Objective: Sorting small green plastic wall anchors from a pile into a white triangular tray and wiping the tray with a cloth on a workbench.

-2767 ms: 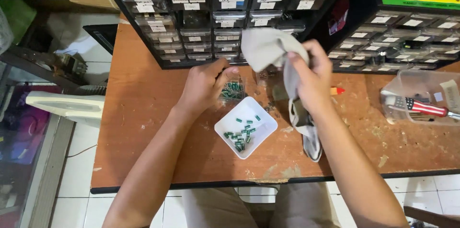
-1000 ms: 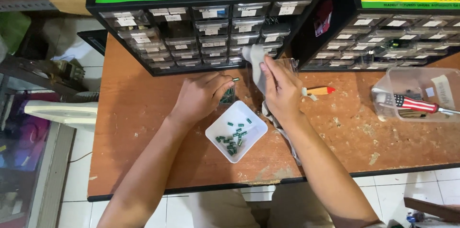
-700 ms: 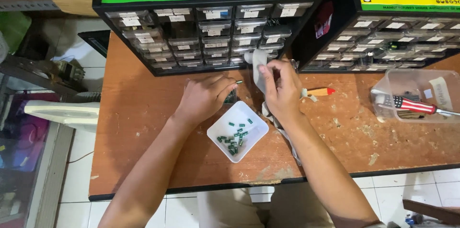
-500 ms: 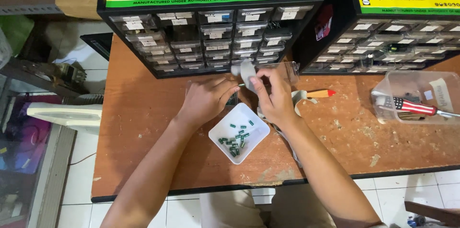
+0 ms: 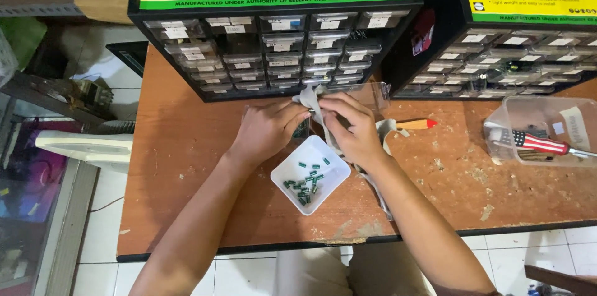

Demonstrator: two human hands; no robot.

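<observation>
— What does the head view show at the table's middle?

— Both hands meet just in front of the left drawer cabinet (image 5: 273,47). The left hand (image 5: 267,129) and the right hand (image 5: 354,128) each pinch a grey cloth (image 5: 309,98) that is bunched between their fingertips, close to the lowest row of drawers.

— How tight is the hold?

— Narrow on both sides: fingers closed on the cloth, thumbs pressed in. A strip of the same cloth trails out past the right wrist and down toward the table edge.

— Anything under the cloth?

— A clear plastic drawer (image 5: 367,94) lies on the table behind the right hand, touching or nearly touching the cloth; I cannot tell whether a finger grips it.

— And nearer the person?

— A white square tray (image 5: 329,168) sits just below the hands, tilted like a diamond, with small green parts (image 5: 305,183) scattered in it. The hands are above it, not touching.

— To the right?

— A pencil with a red tip (image 5: 416,124) lies beside the right hand. Well apart, a clear tub (image 5: 559,115) holds a striped-handled tool (image 5: 535,142). A second drawer cabinet (image 5: 528,53) stands behind it, all on the worn brown table (image 5: 186,165).
</observation>
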